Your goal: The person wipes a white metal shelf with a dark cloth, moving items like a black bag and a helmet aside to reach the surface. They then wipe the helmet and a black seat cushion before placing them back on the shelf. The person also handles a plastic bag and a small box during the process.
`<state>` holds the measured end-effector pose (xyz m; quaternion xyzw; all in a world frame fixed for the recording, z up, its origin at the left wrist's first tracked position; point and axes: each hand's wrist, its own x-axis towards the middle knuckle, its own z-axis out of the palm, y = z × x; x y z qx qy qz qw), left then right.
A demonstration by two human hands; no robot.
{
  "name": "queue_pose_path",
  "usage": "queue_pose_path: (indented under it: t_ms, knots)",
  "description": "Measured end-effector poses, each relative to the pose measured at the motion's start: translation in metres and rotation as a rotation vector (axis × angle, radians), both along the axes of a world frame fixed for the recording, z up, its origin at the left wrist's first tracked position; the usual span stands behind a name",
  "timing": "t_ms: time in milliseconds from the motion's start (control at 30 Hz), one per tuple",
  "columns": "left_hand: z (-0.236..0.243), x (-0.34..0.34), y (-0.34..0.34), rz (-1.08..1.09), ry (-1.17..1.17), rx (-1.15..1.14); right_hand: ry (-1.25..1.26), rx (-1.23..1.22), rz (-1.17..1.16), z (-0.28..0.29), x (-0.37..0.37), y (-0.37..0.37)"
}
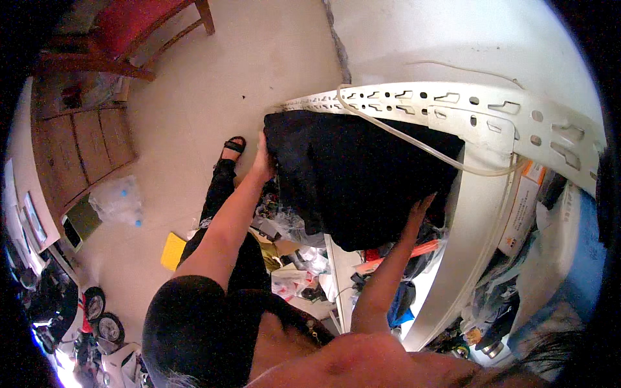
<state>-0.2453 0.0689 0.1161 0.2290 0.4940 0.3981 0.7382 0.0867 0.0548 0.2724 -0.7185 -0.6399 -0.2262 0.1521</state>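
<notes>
Left hand (263,159), right hand (419,212), touching black bundle (365,178), seemingly cloth

The person wears a black top (229,343). Its left sleeve (184,307) is short and stops partway down the arm. The long black pants (220,191) reach to the ankle. The sandal (234,143) is black, with straps over the foot. The left hand (262,160) and right hand (422,210) are bare.
</notes>
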Motion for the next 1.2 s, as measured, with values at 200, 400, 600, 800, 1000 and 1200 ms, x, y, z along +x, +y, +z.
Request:
queue_pose_path:
  t_ms: [200,400,600,800,1000,1200]
  knots:
    - [0.012,0.068,-0.005,-0.043,-0.063,-0.061,0.209,-0.1,-0.121,0.072,0.017,-0.025]
    - [-0.038,0.101,0.023,0.022,-0.274,-0.261,-0.222,0.107,0.184,0.026,0.014,0.048]
    - [-0.037,0.051,-0.026,0.106,-0.705,-0.502,-0.46,-0.033,0.138,-0.039,0.05,0.108]
    - [0.042,-0.005,-0.04,-0.139,-0.244,0.127,0.087,-0.131,-0.188,0.063,0.033,0.063]
    - [0.04,0.136,-0.056,-0.316,-0.042,0.057,-0.049,0.039,0.058,0.044,0.003,0.087]
    - [0.063,0.124,-0.052,-0.486,0.242,-0.161,-0.057,-0.14,-0.052,0.014,0.027,0.147]
